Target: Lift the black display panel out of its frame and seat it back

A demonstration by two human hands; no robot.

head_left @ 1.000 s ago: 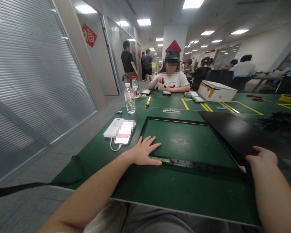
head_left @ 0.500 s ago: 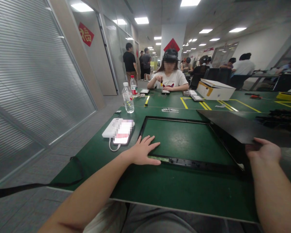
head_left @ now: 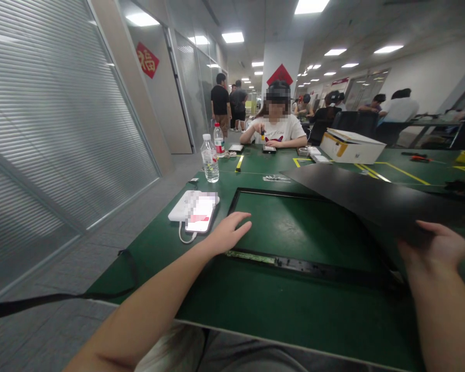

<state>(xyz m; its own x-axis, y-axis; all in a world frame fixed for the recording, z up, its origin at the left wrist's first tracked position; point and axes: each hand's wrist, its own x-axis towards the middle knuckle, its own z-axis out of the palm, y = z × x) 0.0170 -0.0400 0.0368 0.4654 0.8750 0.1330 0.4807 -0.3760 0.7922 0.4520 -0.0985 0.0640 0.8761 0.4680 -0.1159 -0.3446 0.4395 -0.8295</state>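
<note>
A thin black panel (head_left: 366, 201) is held up at a tilt by my right hand (head_left: 436, 248), with the fingers gripping its near edge. The panel hangs over the right part of a rectangular black frame (head_left: 313, 266) that lies on the green table (head_left: 294, 320). My left hand (head_left: 230, 232) is over the frame's left front corner, thumb and fingers apart, holding nothing. Whether it touches the frame I cannot tell. Part of the frame's right side is hidden by the panel and its shadow.
Left of the frame, a phone (head_left: 201, 213) is cabled beside a white power bank (head_left: 178, 206). Two bottles, a clear one (head_left: 210, 160) and a red-capped one (head_left: 218, 138), stand farther back. A white box (head_left: 351, 146) sits back right. Across the table a person (head_left: 277, 126) works.
My right hand has moved the panel up and left, so it covers more of the frame's far right corner. The left hand has lifted and its fingers have drawn closer together.
</note>
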